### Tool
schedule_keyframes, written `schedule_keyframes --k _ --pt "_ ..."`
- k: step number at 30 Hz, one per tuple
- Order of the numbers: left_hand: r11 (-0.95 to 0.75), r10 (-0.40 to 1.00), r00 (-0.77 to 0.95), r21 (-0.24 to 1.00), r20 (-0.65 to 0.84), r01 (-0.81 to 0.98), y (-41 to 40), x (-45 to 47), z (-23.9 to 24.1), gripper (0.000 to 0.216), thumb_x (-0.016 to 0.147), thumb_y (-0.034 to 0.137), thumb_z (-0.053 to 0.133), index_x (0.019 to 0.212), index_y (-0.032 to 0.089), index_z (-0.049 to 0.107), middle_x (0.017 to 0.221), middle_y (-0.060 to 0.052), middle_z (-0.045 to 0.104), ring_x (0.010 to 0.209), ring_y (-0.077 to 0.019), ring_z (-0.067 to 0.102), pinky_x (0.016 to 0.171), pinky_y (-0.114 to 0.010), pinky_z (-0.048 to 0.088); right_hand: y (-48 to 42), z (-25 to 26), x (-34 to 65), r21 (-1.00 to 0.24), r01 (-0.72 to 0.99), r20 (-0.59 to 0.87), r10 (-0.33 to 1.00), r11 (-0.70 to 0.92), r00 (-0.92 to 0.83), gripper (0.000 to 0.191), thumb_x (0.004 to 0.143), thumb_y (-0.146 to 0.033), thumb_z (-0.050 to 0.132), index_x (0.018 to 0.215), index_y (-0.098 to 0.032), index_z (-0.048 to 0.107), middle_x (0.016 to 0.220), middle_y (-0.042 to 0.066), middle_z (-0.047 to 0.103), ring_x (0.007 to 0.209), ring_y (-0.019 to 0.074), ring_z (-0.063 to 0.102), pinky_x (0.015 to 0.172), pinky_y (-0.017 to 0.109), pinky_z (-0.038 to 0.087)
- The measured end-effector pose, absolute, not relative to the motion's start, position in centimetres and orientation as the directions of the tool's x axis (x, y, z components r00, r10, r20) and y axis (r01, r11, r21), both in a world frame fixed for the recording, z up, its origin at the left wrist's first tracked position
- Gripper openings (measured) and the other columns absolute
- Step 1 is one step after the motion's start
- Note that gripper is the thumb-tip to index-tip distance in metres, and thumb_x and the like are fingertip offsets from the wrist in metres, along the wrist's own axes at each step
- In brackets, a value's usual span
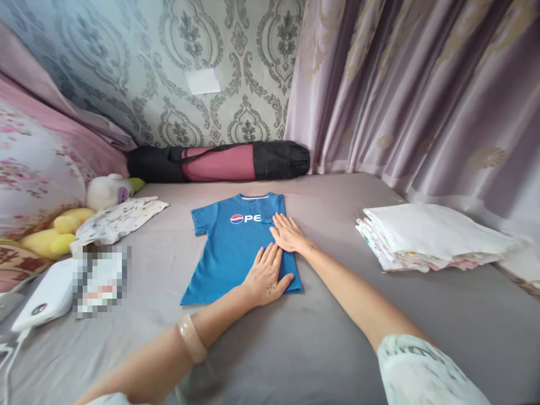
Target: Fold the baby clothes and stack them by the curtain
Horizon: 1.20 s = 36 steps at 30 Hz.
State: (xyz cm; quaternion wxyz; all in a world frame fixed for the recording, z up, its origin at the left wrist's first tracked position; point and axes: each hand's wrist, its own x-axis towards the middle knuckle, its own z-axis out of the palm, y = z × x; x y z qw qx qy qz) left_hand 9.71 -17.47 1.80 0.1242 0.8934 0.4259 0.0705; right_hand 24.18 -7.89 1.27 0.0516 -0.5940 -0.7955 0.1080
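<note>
A blue T-shirt [223,253] with a round logo and the letters "PE" lies on the grey bed sheet, its neck toward the wall. Its right side is folded inward, sleeve included, covering the rest of the print. My left hand [266,277] rests flat on the lower part of the folded side, fingers stretched out and thumb apart. Just beyond it, my right hand [287,233] presses flat near the folded sleeve. The two hands almost meet at the fingertips of the left one. A pale bangle [192,338] circles my left wrist.
A stack of folded white cloths [434,233] sits on the right. A black and maroon roll bag [219,162] lies along the wall. To the left are a patterned cloth [122,220], plush toys [105,191], a white power bank [48,295] with a cable, and a blurred-out item.
</note>
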Motion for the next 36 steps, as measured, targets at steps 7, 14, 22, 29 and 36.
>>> schedule_keyframes --k 7,14,22,29,36 --pt "-0.598 0.779 0.626 0.335 0.030 0.728 -16.5 9.5 3.5 0.071 0.092 0.062 0.027 0.135 0.009 0.046 0.147 -0.020 0.039 0.137 -0.0324 0.033 0.111 -0.049 0.028 -5.5 2.9 24.7 -0.261 0.927 0.007 0.961 0.269 -0.277 0.060 0.100 -0.043 0.008 0.134 -0.019 0.051 0.145 0.010 0.044 0.134 0.0232 0.038 0.113 0.052 0.011" --pt "-0.711 0.680 0.727 0.329 0.095 0.622 -15.3 9.3 2.2 0.071 0.092 0.063 0.027 0.147 0.017 0.031 0.155 -0.012 0.027 0.144 -0.0282 0.016 0.117 -0.049 0.014 0.0 1.1 23.8 -0.200 0.974 -0.005 0.994 0.106 -0.110 0.061 0.099 -0.040 0.018 0.148 -0.005 0.025 0.157 0.014 0.018 0.144 0.0236 0.013 0.116 0.041 0.006" --pt "-0.726 0.655 0.753 0.328 0.063 0.604 -15.3 9.5 1.6 0.075 0.092 0.063 0.028 0.149 0.015 0.025 0.156 -0.013 0.021 0.145 -0.0300 0.013 0.117 -0.051 0.012 1.0 0.8 23.6 -0.205 0.973 -0.025 0.993 0.106 -0.114 0.063 0.098 -0.044 0.021 0.148 -0.007 0.027 0.157 0.014 0.019 0.143 0.0264 0.015 0.115 0.048 0.007" --pt "-0.604 0.793 0.557 0.438 0.246 0.666 -10.2 6.9 2.7 0.040 0.097 0.037 0.035 0.123 0.015 0.055 0.132 -0.013 0.056 0.124 -0.0208 0.051 0.106 -0.035 0.039 3.1 1.1 24.2 -0.219 0.976 -0.007 1.000 0.008 -0.009 0.064 0.098 -0.040 0.012 0.148 -0.001 0.023 0.156 0.016 0.021 0.144 0.0248 0.014 0.115 0.044 0.006" --pt "-0.233 0.972 0.191 0.491 0.134 0.840 -1.2 5.5 2.7 0.027 0.088 0.022 0.049 0.111 0.014 0.062 0.108 -0.012 0.068 0.105 -0.0225 0.062 0.093 -0.033 0.046 3.5 0.1 24.5 -0.281 0.960 -0.016 1.000 -0.001 -0.003 0.065 0.098 -0.042 0.015 0.149 -0.003 0.022 0.157 0.014 0.019 0.144 0.0247 0.013 0.116 0.042 0.007"
